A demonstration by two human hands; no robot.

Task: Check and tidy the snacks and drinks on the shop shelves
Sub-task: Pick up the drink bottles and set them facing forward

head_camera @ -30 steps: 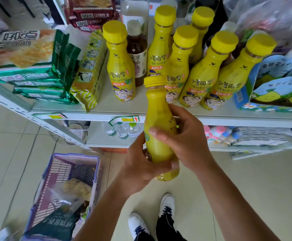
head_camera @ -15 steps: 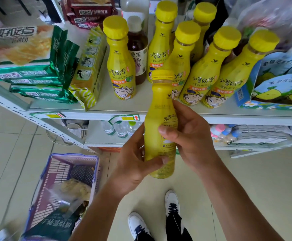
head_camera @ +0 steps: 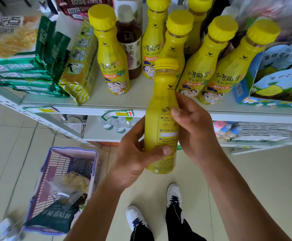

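I hold a yellow drink bottle [head_camera: 161,108] upright in front of the white shelf [head_camera: 138,111], its printed back label facing me. My left hand [head_camera: 134,153] wraps its lower part from the left, thumb across the front. My right hand [head_camera: 194,129] grips its middle from the right. Several matching yellow bottles [head_camera: 112,60] with cartoon labels stand on the shelf behind it, with a dark brown tea bottle [head_camera: 129,47] among them.
Green biscuit packs [head_camera: 27,66] and yellow-striped snack packs [head_camera: 79,66] lie on the shelf's left. A blue juice carton box [head_camera: 277,80] stands at the right. Small water bottles [head_camera: 119,125] sit on the lower shelf. A purple basket [head_camera: 55,164] holding packets rests on the tiled floor by my shoes.
The held bottle has risen toward the shelf and turned in my hands, so more of its back label faces me. Both hands keep their grip.
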